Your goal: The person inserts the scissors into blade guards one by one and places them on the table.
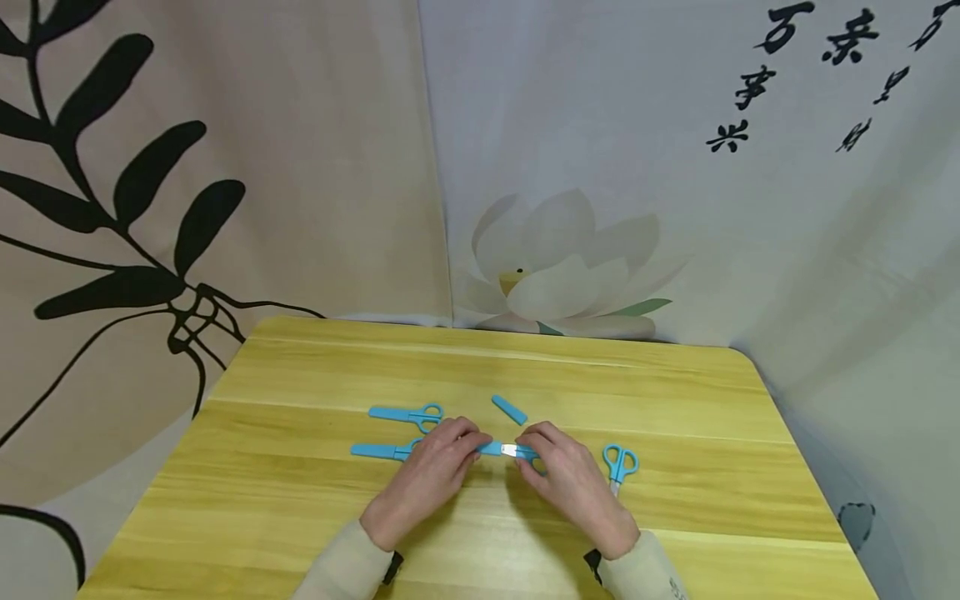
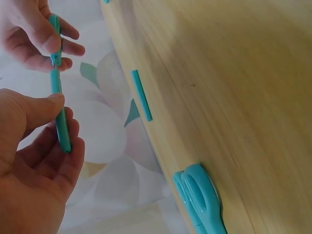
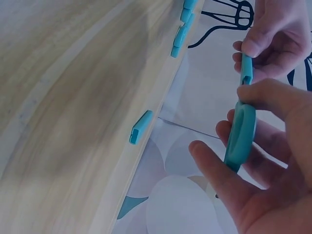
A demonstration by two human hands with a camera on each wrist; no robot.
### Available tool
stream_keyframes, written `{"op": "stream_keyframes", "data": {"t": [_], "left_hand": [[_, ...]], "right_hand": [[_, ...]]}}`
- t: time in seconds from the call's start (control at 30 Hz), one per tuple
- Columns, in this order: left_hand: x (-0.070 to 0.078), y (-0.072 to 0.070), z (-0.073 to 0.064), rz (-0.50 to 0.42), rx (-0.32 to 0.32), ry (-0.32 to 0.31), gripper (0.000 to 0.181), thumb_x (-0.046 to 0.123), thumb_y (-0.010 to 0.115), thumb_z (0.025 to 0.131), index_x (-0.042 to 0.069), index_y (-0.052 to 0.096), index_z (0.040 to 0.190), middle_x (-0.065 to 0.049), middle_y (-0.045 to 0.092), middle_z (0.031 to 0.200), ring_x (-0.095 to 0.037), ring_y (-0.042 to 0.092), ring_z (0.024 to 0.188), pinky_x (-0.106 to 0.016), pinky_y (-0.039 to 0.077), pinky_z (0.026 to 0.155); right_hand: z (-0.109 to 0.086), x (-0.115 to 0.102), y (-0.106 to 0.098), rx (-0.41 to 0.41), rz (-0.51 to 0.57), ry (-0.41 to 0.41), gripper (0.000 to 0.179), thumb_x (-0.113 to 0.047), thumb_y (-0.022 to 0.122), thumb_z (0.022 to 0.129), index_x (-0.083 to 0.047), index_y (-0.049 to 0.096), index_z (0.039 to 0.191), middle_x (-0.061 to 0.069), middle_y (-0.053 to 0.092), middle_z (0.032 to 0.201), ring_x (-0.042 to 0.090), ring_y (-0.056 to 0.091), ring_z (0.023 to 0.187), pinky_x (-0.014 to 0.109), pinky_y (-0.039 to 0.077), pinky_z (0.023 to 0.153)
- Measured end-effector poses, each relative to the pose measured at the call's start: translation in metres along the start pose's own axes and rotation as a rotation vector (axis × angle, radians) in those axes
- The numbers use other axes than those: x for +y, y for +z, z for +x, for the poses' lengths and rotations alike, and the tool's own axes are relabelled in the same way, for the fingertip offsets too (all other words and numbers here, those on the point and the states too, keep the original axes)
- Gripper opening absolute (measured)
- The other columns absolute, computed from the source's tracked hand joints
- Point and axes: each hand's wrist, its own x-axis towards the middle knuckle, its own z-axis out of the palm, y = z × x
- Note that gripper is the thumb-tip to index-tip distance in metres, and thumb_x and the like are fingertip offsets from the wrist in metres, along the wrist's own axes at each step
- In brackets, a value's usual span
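Near the loose cover, left hand pinches sheath, right hand grips scissors: likely sheathing, needing a straight push.

Yellowish wooden table; pale printed cloth behind.

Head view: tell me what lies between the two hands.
Between the left hand and right hand, the head view shows part of a blue sheath and a silver scissor blade; a loose sheath lies farther back.
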Motion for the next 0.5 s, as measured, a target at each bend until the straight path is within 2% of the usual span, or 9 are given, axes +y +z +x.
{"op": "stream_keyframes", "data": {"t": [0.2,0.5], "left_hand": [[0.0008,0.0005,0.0002,-0.004,0.020,0.010,0.021,0.003,0.080,0.091,0.011,0.077,0.109,0.002,0.065,0.104,-0.013,0.061,0.091,-0.026,0.055,0.075],[0.0039,-0.0015,0.0007,-0.013,0.017,-0.011,0.020,0.004,0.079,0.092,0.012,0.078,0.111,0.003,0.065,0.104,-0.014,0.061,0.092,-0.027,0.054,0.075]], "right_hand": [[-0.0011,-0.0003,-0.0003,0.008,-0.006,-0.010,0.023,-0.010,0.089,0.082,-0.011,0.075,0.099,0.001,0.069,0.105,0.011,0.069,0.081,0.024,0.058,0.064],[-0.0011,-0.0012,-0.0014,-0.005,0.001,-0.006,0.022,-0.010,0.088,0.083,-0.011,0.074,0.101,0.001,0.069,0.106,0.011,0.069,0.083,0.024,0.058,0.065]]}}
